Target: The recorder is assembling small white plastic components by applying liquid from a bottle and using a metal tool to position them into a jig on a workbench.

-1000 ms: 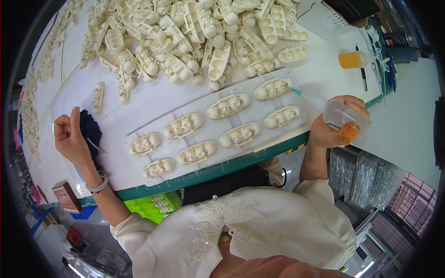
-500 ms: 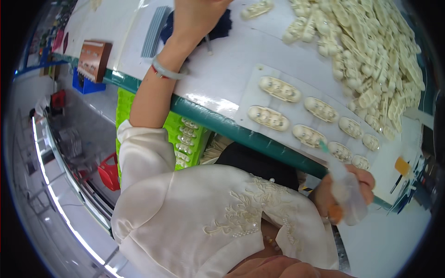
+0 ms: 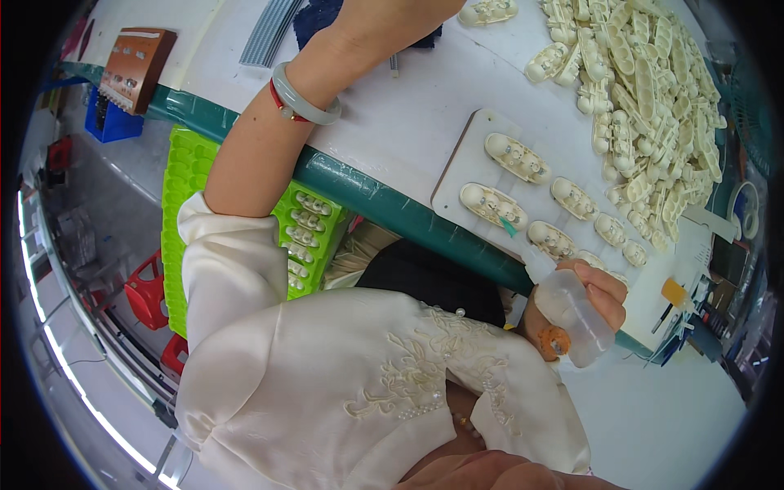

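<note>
My right hand [image 3: 594, 292] is closed round a translucent squeeze bottle [image 3: 584, 322] with a fine green nozzle. The nozzle's tip is at the right end of a cream oval plastic piece [image 3: 482, 199] in the near row; whether it touches I cannot tell. This piece and several like it lie in two rows on a pale flat board [image 3: 454, 186] at the table's edge. My left hand [image 3: 396, 20], above a dark blue cloth [image 3: 314, 20], is cut off by the upper edge, so its fingers are hidden. An orange-brown round thing [image 3: 554, 343] shows beside the bottle.
A large heap of cream plastic pieces [image 3: 645, 98] covers the table's far right. Grey ribbed strips [image 3: 271, 33] lie left of the cloth, and a brown box [image 3: 137, 69] sits by the table's green edge [image 3: 359, 189]. Below is a bright green tray [image 3: 186, 204] with pieces.
The bottle in my right hand has moved left, bringing its nozzle from the right part of the board to the near-left piece. The whole view has shifted a little.
</note>
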Motion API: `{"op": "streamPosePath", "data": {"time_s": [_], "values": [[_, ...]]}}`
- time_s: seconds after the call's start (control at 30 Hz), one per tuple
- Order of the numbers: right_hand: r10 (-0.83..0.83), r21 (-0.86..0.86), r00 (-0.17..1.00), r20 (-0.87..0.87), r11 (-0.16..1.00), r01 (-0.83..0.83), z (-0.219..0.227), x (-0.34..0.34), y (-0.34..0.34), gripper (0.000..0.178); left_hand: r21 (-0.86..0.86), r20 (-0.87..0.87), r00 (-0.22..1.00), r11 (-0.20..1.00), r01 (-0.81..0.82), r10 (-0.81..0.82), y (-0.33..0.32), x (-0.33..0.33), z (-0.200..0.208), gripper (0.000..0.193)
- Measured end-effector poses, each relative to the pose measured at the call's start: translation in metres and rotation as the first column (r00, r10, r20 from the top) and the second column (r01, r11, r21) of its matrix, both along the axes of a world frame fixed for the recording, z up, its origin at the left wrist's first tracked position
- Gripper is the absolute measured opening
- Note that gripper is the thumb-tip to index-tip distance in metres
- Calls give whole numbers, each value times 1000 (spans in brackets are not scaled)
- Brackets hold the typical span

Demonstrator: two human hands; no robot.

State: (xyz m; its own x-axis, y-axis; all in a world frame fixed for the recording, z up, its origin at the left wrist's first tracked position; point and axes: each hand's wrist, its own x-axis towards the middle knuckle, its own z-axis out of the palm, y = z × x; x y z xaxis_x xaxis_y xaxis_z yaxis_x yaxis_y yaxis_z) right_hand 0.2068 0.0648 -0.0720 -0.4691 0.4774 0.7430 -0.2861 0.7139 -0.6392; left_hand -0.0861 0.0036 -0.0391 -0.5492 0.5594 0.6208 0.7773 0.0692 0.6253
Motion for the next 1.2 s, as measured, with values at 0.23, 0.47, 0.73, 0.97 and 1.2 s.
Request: {"op": "streamPosePath", "data": {"time_s": [0.23,0.47,0.73,0.97,1.2], "values": [[26,-89,997,-71,996,-32,4,1,-1,41,-17,-26,1000,1000,9,-9,2,3,-3,35],[-50,-23,998,-44,999,49,4,15,8,44,-36,17,999,998,42,-41,3,2,-2,36],[115,-150,993,-33,982,-118,7,18,14,27,-74,65,998,997,23,-19,5,5,-4,40],[-252,0,956,-147,967,255,-8,45,37,49,-97,77,997,995,25,-17,6,5,-5,42],[-161,-56,986,37,985,163,3,47,31,30,-147,21,1000,989,12,-9,4,-4,-14,36]]}}
